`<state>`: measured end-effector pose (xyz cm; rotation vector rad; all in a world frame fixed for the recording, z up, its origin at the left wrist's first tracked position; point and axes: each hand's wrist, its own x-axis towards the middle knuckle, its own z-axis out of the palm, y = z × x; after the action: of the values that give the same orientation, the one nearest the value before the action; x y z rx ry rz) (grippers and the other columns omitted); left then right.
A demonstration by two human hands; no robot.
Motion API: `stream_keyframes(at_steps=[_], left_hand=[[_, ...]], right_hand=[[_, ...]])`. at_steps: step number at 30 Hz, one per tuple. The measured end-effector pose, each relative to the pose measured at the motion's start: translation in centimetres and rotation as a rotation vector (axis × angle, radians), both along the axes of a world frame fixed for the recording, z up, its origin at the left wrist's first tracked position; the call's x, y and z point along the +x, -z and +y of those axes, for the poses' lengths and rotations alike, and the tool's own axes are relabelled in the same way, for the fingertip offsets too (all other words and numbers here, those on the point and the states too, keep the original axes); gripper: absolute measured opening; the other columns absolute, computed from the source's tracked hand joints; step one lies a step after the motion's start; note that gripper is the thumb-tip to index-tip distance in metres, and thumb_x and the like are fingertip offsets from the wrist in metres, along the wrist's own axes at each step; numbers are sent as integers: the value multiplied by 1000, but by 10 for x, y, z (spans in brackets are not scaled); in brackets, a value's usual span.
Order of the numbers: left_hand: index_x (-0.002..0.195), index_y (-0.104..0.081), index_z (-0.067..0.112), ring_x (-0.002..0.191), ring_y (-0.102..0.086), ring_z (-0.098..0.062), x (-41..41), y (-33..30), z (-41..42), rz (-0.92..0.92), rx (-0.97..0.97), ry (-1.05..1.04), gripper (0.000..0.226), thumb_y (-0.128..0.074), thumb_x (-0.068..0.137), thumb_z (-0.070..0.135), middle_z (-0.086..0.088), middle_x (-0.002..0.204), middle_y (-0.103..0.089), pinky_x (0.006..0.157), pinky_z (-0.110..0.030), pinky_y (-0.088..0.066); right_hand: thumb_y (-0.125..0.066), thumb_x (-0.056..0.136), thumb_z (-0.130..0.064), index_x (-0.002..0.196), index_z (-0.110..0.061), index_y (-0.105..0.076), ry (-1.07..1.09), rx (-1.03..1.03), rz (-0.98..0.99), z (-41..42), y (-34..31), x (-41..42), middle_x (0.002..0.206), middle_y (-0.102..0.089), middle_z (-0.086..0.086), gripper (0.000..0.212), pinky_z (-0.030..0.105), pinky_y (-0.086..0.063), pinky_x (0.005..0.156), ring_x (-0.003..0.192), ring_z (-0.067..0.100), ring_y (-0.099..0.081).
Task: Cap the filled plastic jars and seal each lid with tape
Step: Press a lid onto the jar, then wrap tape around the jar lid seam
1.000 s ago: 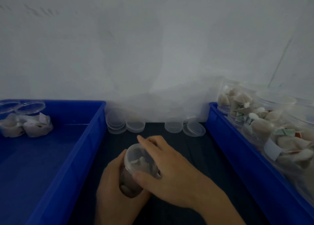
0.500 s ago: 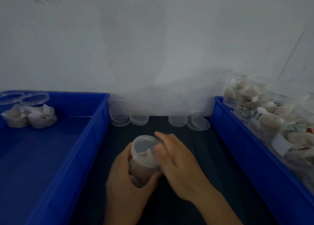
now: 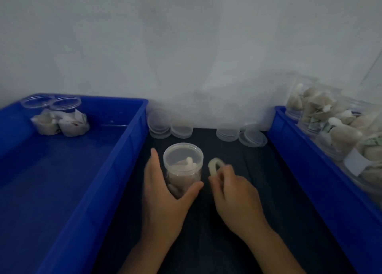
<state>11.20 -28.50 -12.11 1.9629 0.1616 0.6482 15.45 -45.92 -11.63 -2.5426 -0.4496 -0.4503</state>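
A clear plastic jar [image 3: 183,170] filled with pale pieces stands upright on the dark table, with its clear lid [image 3: 183,155] on top. My left hand [image 3: 163,193] wraps around the jar's lower body, thumb on the near right side, fingers on the left. Just right of the jar, my right hand [image 3: 235,195] pinches a small pale roll of tape [image 3: 215,166] and holds it upright. The tape roll is apart from the jar.
Stacks of loose clear lids [image 3: 160,123] [image 3: 228,132] lie along the back by the wall. A blue bin [image 3: 74,170] on the left holds two capped jars [image 3: 60,118]. A blue bin [image 3: 318,162] on the right is full of filled jars [image 3: 334,126].
My right hand left the jar's lid and now holds a tape roll beside the jar. The jar went from tilted to upright, still in my left hand.
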Motion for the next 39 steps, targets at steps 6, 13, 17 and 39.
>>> stream_keyframes(at_steps=[6, 13, 17, 39], left_hand=[[133, -65, 16, 122, -50, -5, -12, -21, -12, -596, 479, -102, 43, -71, 96, 36, 2, 131, -61, 106, -18, -35], [128, -68, 17, 106, -50, 0, -16, -26, -13, -445, 341, 4, 36, -61, 100, 39, 14, 119, -59, 91, -12, -42], [110, -75, 18, 98, -60, -2, -17, -29, -8, -335, 191, 58, 30, -67, 95, 43, 8, 106, -70, 86, -12, -47], [104, -57, 24, 93, -65, -7, -20, -26, -8, -429, 137, 195, 15, -63, 99, 11, 17, 102, -60, 80, -14, -52]], right_hand=[[-43, 106, -42, 104, -31, -50, -175, 227, -237, 6, -19, -21, 71, -53, -15, 14, 28, -45, 57, 60, 9, -53], [-51, 92, -15, 98, -10, -61, -346, 118, -531, 7, -24, -30, 70, -51, -9, 12, 34, -40, 62, 58, 10, -41], [-52, 93, -16, 102, -11, -59, -354, 82, -527, 2, -23, -28, 70, -52, -5, 12, 37, -40, 61, 59, 12, -42], [-51, 95, -27, 135, -18, -56, -172, -7, -411, 5, -29, -29, 62, -53, -12, 41, 31, -45, 58, 52, 9, -46]])
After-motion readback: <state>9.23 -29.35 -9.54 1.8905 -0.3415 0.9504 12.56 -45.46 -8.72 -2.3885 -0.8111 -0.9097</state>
